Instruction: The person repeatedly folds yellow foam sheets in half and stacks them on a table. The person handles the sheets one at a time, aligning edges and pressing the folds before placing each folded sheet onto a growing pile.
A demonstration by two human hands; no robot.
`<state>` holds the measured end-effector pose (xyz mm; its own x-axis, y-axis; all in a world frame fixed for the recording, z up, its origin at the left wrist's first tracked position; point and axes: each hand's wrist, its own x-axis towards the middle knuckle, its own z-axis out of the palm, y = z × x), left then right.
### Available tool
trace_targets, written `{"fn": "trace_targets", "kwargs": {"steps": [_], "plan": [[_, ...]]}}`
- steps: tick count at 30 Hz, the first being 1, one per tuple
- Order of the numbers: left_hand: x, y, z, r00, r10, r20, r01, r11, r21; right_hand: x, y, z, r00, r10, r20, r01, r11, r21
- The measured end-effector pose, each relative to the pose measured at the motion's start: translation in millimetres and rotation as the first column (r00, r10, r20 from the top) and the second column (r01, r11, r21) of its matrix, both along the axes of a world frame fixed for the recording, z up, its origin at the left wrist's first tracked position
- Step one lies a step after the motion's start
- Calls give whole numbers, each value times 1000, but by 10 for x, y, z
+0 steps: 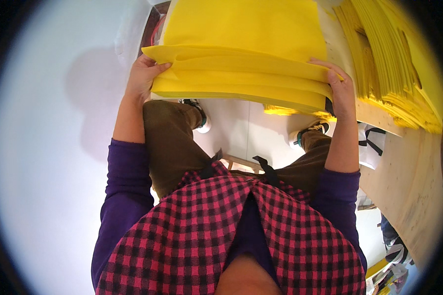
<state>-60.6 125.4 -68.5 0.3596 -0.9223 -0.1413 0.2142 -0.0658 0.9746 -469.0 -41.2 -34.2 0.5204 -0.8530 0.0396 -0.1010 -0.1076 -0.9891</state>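
Observation:
A wide piece of yellow felt-like fabric stretches between my hands, its near part gathered in long crosswise folds. My left hand pinches its left end, thumb on top and fingers underneath. At the other end, my right hand grips the fabric with the thumb over the edge and the fingers partly behind the folds. More flat yellow fabric lies just beyond. Whether it is one piece with the folded part, I cannot tell. Below the folds, a thick yellow layered edge hangs over the near side of the work surface.
Tall piles of yellow fabric stand on a wooden table at the right. A white wall runs close along my left. Under the table sits a white bag with black straps. More yellow fabric lies low between my feet.

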Motion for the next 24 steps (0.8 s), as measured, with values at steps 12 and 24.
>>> {"fn": "trace_targets", "kwargs": {"steps": [12, 24], "plan": [[34, 25, 15, 988, 10, -156, -21, 998, -64, -12, -13, -39, 1000, -9, 19, 9, 1000, 3], [67, 43, 11, 971, -11, -240, -3, 998, -59, -28, -19, -46, 998, 37, 58, -38, 999, 12]]}}
